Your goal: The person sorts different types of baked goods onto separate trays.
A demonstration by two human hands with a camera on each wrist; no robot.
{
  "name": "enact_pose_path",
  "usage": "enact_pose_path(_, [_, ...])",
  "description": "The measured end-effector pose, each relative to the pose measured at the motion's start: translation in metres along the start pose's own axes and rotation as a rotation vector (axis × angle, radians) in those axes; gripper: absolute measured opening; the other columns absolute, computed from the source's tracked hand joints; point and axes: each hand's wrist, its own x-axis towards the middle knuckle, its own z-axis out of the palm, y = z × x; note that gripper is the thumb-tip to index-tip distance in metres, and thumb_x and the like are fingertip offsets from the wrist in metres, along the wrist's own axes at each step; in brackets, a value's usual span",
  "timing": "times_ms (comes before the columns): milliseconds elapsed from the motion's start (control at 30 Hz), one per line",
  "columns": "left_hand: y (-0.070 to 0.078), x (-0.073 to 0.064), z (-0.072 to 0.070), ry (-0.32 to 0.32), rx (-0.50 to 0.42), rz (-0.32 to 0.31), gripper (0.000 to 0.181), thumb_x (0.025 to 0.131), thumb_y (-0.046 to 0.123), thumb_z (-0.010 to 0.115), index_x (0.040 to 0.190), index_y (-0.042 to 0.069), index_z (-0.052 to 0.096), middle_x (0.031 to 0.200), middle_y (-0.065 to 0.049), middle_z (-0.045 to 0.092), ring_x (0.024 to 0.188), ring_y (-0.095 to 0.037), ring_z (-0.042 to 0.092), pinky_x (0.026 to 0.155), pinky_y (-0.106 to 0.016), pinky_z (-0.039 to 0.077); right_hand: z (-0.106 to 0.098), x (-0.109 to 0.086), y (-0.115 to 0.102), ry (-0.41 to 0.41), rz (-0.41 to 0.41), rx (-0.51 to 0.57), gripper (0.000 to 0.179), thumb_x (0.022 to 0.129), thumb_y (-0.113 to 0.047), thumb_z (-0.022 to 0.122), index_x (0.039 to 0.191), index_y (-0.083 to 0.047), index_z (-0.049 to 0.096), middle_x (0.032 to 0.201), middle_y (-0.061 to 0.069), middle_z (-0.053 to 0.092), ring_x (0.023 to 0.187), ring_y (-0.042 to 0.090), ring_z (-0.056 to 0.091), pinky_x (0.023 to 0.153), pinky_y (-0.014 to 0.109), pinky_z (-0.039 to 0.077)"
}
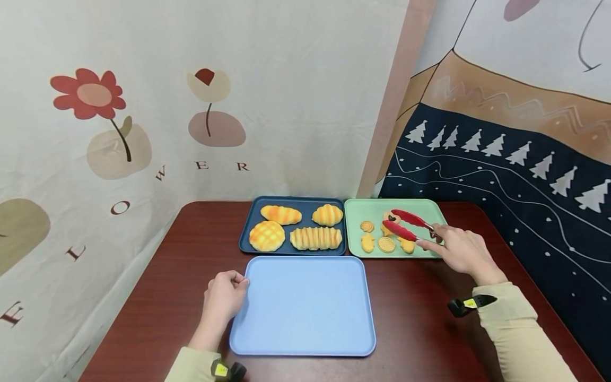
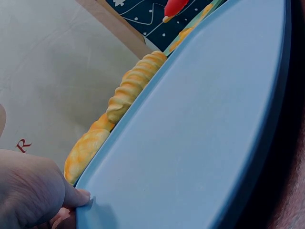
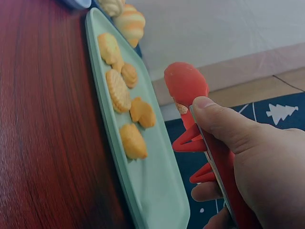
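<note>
My right hand (image 1: pixel 462 249) grips a pair of red tongs (image 1: pixel 403 232) over the green tray (image 1: pixel 355 209). A cookie with a dark centre (image 1: pixel 391 216) shows between the tong tips; in the right wrist view a red tip (image 3: pixel 186 81) hides most of it. Several small cookies, among them a round one (image 1: pixel 386 244), lie on the green tray below. At the near left, my left hand (image 1: pixel 224 297) pinches the upper left rim of a light blue tray (image 1: pixel 305 307), with the thumb (image 2: pixel 78 196) on top of the edge. That tray's surface is bare.
Behind the light blue tray, a dark blue tray (image 1: pixel 243 241) bears several breads, including a round one (image 1: pixel 267 236) and a ridged loaf (image 1: pixel 316 239). All trays stand on a dark red wooden table (image 1: pixel 420 318). Printed cloth (image 1: pixel 305 106) hangs behind and to the right.
</note>
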Motion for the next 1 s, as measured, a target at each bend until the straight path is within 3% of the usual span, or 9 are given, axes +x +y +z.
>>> enact_pose_path(400, [-0.001, 0.0, 0.0, 0.005, 0.005, 0.005, 0.016, 0.1, 0.021, 0.072, 0.089, 0.011, 0.073, 0.073, -0.002, 0.063, 0.067, -0.023, 0.057, 0.06, -0.041, 0.044, 0.006, -0.001, 0.02, -0.044, 0.055, -0.002, 0.091, 0.099, -0.068, 0.058, 0.138, 0.014, 0.059, 0.099, 0.018, 0.07, 0.062, 0.02, 0.048, 0.05, 0.035, 0.038])
enact_pose_path(600, [-0.002, 0.0, 0.0, -0.002, 0.003, 0.009, 0.016, 0.1, 0.021, 0.072, 0.089, 0.01, 0.073, 0.074, -0.002, 0.063, 0.066, -0.023, 0.057, 0.059, -0.04, 0.044, 0.007, -0.001, 0.024, -0.074, 0.076, 0.007, 0.095, 0.099, -0.07, 0.058, 0.14, 0.015, 0.057, 0.09, 0.014, 0.067, 0.061, 0.022, 0.048, 0.05, 0.036, 0.037])
enact_pose_path(767, [-0.001, 0.0, -0.001, -0.004, 0.004, 0.008, 0.016, 0.1, 0.021, 0.072, 0.089, 0.011, 0.072, 0.073, -0.002, 0.063, 0.067, -0.023, 0.057, 0.06, -0.04, 0.044, 0.009, 0.0, 0.031, -0.095, 0.09, 0.008, 0.095, 0.099, -0.07, 0.057, 0.139, 0.016, 0.057, 0.075, 0.006, 0.055, 0.061, 0.022, 0.047, 0.05, 0.036, 0.034])
enact_pose_path(1000, [0.0, -0.001, -0.001, 0.006, 0.007, 0.002, 0.016, 0.1, 0.02, 0.072, 0.088, 0.011, 0.072, 0.072, -0.002, 0.062, 0.066, -0.023, 0.057, 0.06, -0.04, 0.044, 0.009, 0.0, 0.034, -0.109, 0.096, 0.003, 0.099, 0.099, -0.072, 0.055, 0.141, 0.018, 0.054, 0.071, 0.004, 0.051, 0.06, 0.022, 0.045, 0.051, 0.035, 0.032])
